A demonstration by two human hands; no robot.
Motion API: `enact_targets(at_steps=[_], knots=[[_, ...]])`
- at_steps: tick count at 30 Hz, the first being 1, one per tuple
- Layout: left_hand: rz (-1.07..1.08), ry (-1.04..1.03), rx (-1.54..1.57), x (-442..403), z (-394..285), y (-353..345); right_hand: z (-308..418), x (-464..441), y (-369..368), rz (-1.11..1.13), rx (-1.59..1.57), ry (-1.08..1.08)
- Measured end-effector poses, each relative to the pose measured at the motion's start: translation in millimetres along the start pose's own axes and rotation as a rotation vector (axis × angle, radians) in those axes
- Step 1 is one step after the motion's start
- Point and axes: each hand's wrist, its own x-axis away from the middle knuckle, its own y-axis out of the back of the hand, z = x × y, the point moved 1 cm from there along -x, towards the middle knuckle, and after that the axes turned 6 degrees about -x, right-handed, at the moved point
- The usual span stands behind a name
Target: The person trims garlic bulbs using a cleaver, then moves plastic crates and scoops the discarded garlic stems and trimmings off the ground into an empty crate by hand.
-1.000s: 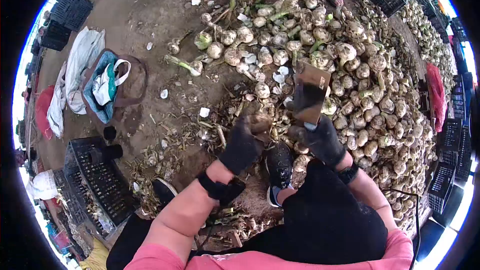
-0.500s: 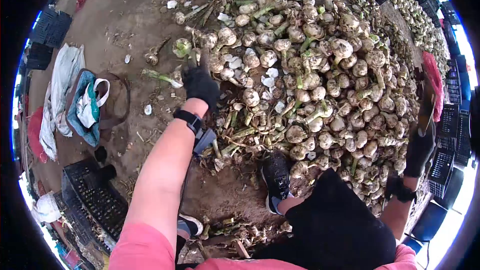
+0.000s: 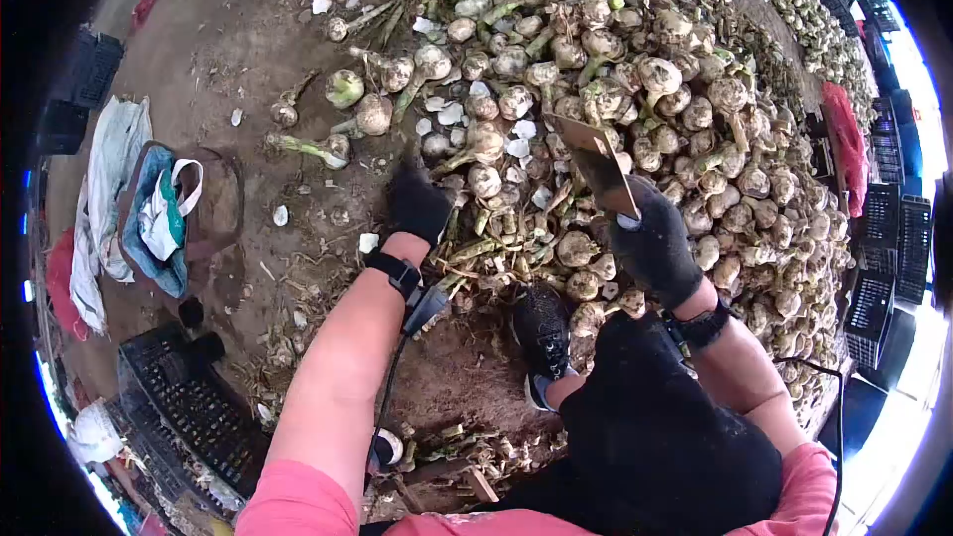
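Observation:
My left hand, in a dark glove, is low over the left edge of the garlic pile. Its fingers are dark and blurred, so their grip is unclear. Beside them lies a garlic bulb whose stalk slants down towards the hand. My right hand, also gloved, is closed around the handle of a broad-bladed knife. The blade points up and left over the heaped garlic. A greenish bulb and a bulb with a long stalk rest on the dirt to the left.
Black crates stand at lower left and along the right edge. A bag and white sacks lie at left. A red net is at right. My shoe is below the pile. Another person's foot shows at top.
My right hand has come back from the far right to the pile with the knife. My left hand has moved down and slightly right. The other person's hand at the top has left the view.

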Motion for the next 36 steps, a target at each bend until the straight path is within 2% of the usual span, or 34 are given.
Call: enact_targets(at_steps=[3, 5, 6, 7, 9, 11, 12, 14, 15, 17, 18, 19, 20, 21, 22, 23, 24, 25, 26, 27, 28, 30, 33, 35, 36], knots=[[0.011, -0.095, -0.135, -9, -12, 1, 13, 10, -6, 0.067, -0.024, 0.013], [0.278, 0.076, -0.217, -13, -34, 10, 6, 19, -8, 0.078, -0.032, -0.016], [0.190, -0.077, -0.155, -17, -24, -4, 4, 24, -7, 0.091, -0.034, -0.073], [0.192, -0.081, -0.150, -17, -21, -8, 0, 26, -7, 0.108, -0.038, -0.131], [0.239, -0.347, -0.482, -6, -14, -16, -21, 26, -10, 0.102, -0.076, -0.124], [0.015, -0.581, -0.431, 16, 9, -23, -47, 21, -17, -0.038, -0.260, -0.194], [0.176, -0.328, -0.030, 29, -20, 2, -29, 12, -13, -0.019, -0.420, -0.351], [0.161, -0.296, 0.438, 53, -54, 25, -38, 0, -24, 0.011, -0.587, -0.345], [0.244, -0.247, 0.475, 62, -68, 31, -15, -7, -26, 0.073, -0.647, -0.367], [0.277, -0.503, 0.334, 70, -96, 49, -4, -8, -38, 0.171, -0.916, -0.410], [0.283, -0.493, 0.335, 74, -103, 52, -6, -4, -52, 0.154, -1.221, -0.364], [0.369, -0.282, 0.578, 74, -107, 53, -12, -2, -59, 0.162, -0.606, -0.136], [0.443, -0.063, 0.812, 76, -107, 54, -6, -1, -62, 0.198, -0.955, -0.281], [0.439, -0.054, 0.805, 81, -104, 53, 0, 1, -61, 0.224, -1.136, -0.352], [0.453, 0.054, 1.072, 85, -99, 49, 6, 2, -61, 0.241, -1.312, -0.432], [0.458, 0.165, 1.338, 88, -94, 47, 16, 1, -51, 0.291, -0.898, -0.222], [0.410, -0.172, 0.868, 89, -89, 54, 22, 4, -43, 0.325, -0.482, -0.018], [0.408, -0.166, 0.862, 94, -87, 55, 22, 4, -36, 0.331, -0.305, 0.042], [0.502, -0.047, 1.198, 98, -88, 56, 23, 5, -36, 0.219, -0.177, 0.096], [0.543, 0.028, 1.267, 102, -88, 57, 25, 7, -35, 0.107, -0.047, 0.147], [0.579, 0.107, 1.335, 106, -87, 57, 27, 9, -33, 0.107, -0.050, 0.147], [0.599, 0.132, 1.374, 113, -64, 40, 35, 14, -30, 0.205, 0.189, 0.314], [0.665, 0.209, 1.492, 121, -40, 21, 41, 19, -35, 0.251, 0.248, 0.395], [0.547, -0.001, 1.169, 127, -51, 42, 40, 20, -34, 0.262, 0.252, 0.403], [0.550, 0.001, 1.167, 128, -56, 48, 43, 20, -31, 0.301, 0.242, 0.420]])
